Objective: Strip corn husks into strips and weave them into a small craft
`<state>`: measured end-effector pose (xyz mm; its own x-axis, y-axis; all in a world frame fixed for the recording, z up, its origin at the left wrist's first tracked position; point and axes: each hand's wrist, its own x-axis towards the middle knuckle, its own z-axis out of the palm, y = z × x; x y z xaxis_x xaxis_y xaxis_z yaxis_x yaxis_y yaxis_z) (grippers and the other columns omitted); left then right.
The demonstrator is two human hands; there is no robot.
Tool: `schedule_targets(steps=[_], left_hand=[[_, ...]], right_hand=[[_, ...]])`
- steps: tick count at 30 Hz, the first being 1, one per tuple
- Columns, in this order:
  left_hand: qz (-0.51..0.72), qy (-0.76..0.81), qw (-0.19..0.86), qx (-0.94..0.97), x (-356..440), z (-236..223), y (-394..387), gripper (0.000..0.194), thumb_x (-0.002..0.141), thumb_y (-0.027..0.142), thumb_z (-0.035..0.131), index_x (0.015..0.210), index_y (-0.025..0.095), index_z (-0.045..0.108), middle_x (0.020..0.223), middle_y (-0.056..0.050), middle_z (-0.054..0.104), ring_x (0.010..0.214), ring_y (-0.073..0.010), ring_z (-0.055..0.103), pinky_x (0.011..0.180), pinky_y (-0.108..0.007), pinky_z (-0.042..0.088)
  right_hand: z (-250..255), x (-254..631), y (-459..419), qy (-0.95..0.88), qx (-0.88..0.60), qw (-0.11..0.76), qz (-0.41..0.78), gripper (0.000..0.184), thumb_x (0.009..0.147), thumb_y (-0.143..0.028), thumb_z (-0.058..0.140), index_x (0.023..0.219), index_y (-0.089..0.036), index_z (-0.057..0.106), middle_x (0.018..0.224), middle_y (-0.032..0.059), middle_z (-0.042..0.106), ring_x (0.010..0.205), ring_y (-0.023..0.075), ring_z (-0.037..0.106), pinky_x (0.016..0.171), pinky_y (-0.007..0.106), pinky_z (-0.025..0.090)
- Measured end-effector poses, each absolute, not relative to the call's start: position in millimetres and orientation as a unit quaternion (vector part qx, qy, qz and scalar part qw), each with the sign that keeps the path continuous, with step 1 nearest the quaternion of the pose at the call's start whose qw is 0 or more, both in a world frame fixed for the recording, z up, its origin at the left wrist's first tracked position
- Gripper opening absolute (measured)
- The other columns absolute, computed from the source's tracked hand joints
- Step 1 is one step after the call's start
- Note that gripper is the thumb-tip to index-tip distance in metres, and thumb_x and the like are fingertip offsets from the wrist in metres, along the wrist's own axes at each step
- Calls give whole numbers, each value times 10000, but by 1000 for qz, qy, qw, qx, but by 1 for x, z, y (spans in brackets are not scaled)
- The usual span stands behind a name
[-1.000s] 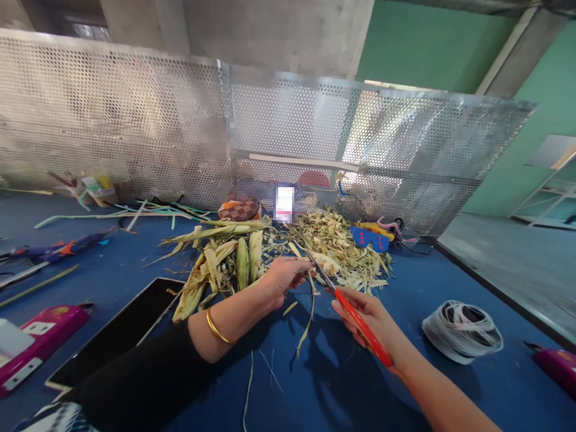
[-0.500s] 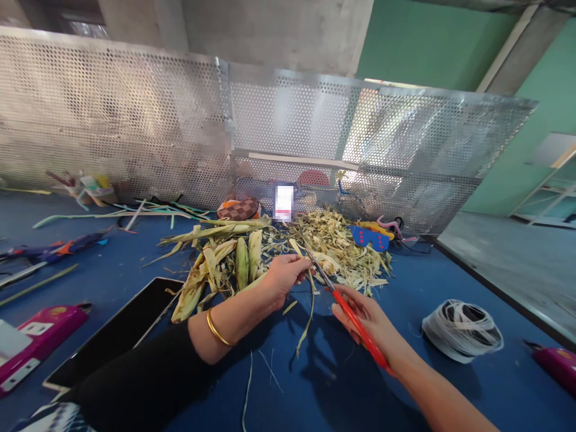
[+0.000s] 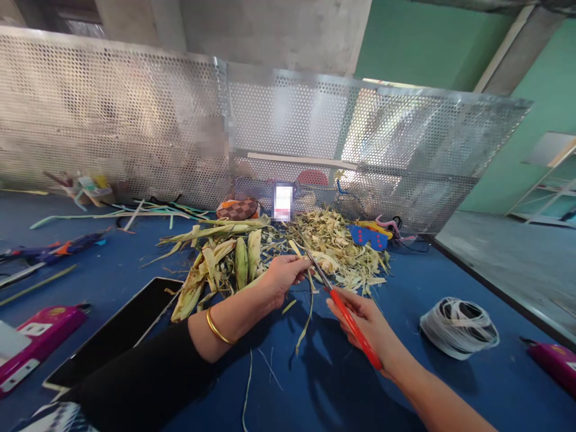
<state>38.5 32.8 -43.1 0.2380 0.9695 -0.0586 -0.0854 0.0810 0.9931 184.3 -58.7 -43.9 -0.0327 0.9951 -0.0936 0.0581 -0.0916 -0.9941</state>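
Note:
My left hand [image 3: 285, 277] pinches a thin strip of corn husk [image 3: 308, 318], whose tail dangles above the blue table. Red-handled scissors [image 3: 353, 327] are held in my right hand [image 3: 366, 321], their blades pointing up and left to the strip by my left fingertips. Whether the blades are parted there is too small to tell. Whole corn husks [image 3: 243, 261] lie heaped beyond my left forearm. Behind the blades spreads a pile of shredded husk [image 3: 342, 246].
A roll of white cord [image 3: 459, 330] is at right, near a magenta power strip [image 3: 551, 360]. To the left lie a black tray [image 3: 119, 330] and another magenta power strip [image 3: 40, 339]. A lit phone [image 3: 283, 202] stands before the perforated metal screen [image 3: 288, 114].
My right hand and the scissors have shifted slightly left. My left hand keeps its pinch on the husk strip, almost unmoved.

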Motion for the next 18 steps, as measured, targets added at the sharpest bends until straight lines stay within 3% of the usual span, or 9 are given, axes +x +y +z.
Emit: schedule_targets(steps=[5,11,18], left_hand=[[438,429,612,499,37,-43,34,187,608,305,667,550,138,609,575,-15,584,456,-52,369,444,-199,261],[388,388,654,521,31,-38,36,259,608,392,717,655,148,644,719,-35,645,529,-59,443,493,-191,301],[333,311,674,582,27,-24,33,280,658,405,695,811,171,693,729,-31,660,527,-64,439,506,-198,297]], right_hand=[[-43,182,-60,-473,-547,453,521,451,547,-488,786,844,-168,677,464,-87,323,394,43,241,346,187,194],[-33,194,-61,-418,-550,509,513,615,487,-427,838,1007,-178,624,577,-58,477,390,31,318,345,166,239],[-27,220,-60,-474,-521,507,497,622,580,-504,782,1107,-221,608,737,-1,538,515,69,431,394,163,326]])
